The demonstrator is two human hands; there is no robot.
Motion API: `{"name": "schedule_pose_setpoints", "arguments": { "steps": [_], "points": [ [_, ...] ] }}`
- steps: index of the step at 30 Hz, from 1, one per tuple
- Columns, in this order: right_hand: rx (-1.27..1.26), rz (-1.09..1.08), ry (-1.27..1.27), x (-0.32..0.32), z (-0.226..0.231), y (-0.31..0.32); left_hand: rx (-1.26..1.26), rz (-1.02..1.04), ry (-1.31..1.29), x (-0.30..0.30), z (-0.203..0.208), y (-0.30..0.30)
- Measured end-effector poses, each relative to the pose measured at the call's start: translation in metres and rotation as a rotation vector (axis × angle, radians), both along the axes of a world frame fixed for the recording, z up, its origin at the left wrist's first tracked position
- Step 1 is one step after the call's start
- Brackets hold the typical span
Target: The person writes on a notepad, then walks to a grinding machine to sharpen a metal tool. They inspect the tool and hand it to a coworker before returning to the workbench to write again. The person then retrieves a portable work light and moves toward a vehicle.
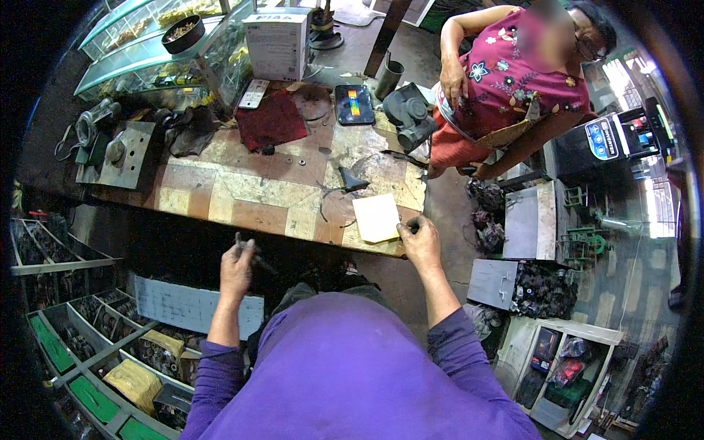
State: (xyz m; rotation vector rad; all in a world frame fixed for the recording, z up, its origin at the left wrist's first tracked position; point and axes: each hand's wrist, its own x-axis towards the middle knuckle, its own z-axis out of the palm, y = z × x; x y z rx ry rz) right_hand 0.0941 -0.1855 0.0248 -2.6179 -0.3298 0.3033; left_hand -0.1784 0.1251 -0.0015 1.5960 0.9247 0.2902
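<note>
The fingers of the right hand (423,243) were bent close together at the pad's edge. I could not tell if they pinched it. The pad (375,218), pale yellow and square, lay flat near the front edge of the tabletop (242,187), with that hand at its 4 o'clock.

The fingers of the left hand (236,270) were curled up, off the tabletop, at 8 o'clock from the pad. I could not tell if they held something thin and dark.

Also from the pad, a dark pointy piece (353,180) sat just beside it at 11 o'clock. A small ring (301,162) lay at 10 o'clock. Farther out, a red cloth (270,121) was between 10 and 11, and a flat black thing (345,110) was near 12. A gray metal part (408,117) lay between 12 and 1. A white box (275,50) stood at 11. A metal block (136,155) with holes sat between 9 and 10. Another person (506,95), in a red flowered top, was between 1 and 2.
</note>
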Motion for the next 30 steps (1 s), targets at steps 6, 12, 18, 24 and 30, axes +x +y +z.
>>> {"name": "schedule_pose_setpoints", "arguments": {
  "steps": [6, 12, 18, 24, 30],
  "points": [
    [-0.088, -0.151, 0.004, 0.011, -0.018, 0.001, 0.271, -0.120, 0.534, -0.105, -0.116, 0.047],
    [0.037, -0.187, 0.132, 0.033, -0.033, -0.018, 0.061, -0.017, 0.679, -0.219, -0.226, 0.024],
    [0.177, -0.289, 0.395, 0.053, -0.048, -0.054, 0.016, -0.152, 0.525, -0.247, -0.234, 0.000],
    [0.447, -0.339, 0.120, 0.061, -0.050, -0.065, -0.071, -0.059, 0.620, -0.209, -0.210, 0.009],
    [0.852, -0.635, 0.382, 0.099, -0.020, -0.061, -0.122, 0.003, 0.703, -0.180, -0.204, 0.027]
  ]
}}
